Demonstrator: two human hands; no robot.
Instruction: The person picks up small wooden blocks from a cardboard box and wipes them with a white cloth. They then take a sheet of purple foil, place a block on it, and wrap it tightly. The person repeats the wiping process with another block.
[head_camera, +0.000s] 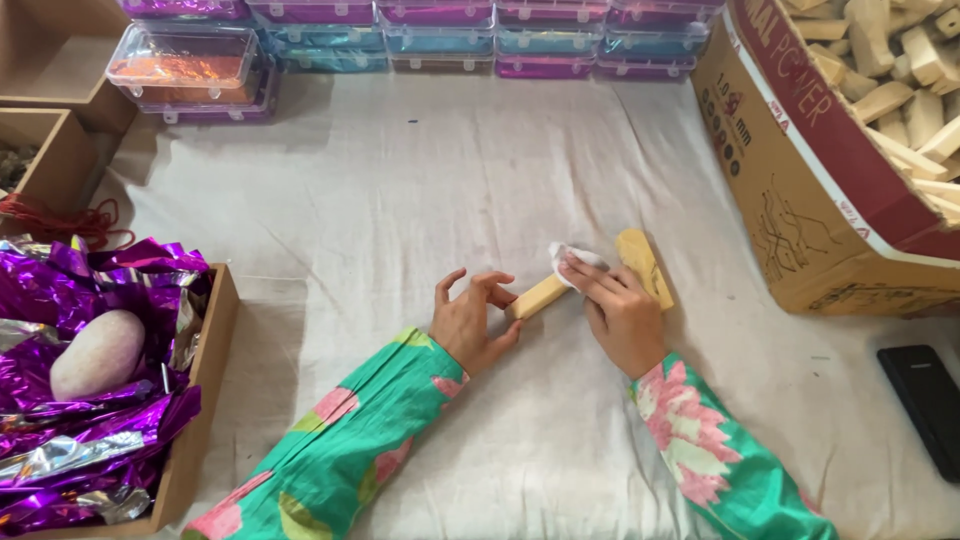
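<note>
- At the middle of the cloth-covered counter (400, 180), the left hand (470, 320) pinches the near end of a pale wooden block (538, 296) in a narrow grip.
- The right hand (620, 310) presses a small white cloth (570, 258) onto that block's far end.
- A second wooden block (645, 265) lies just beside the right hand, partly under it.
- Far right stands a cardboard box (800, 200) of similar blocks; near left, a tray of purple foil (110, 400).

Matt wooden block (538, 296), soft white cloth (570, 258), glossy purple foil (110, 290).
</note>
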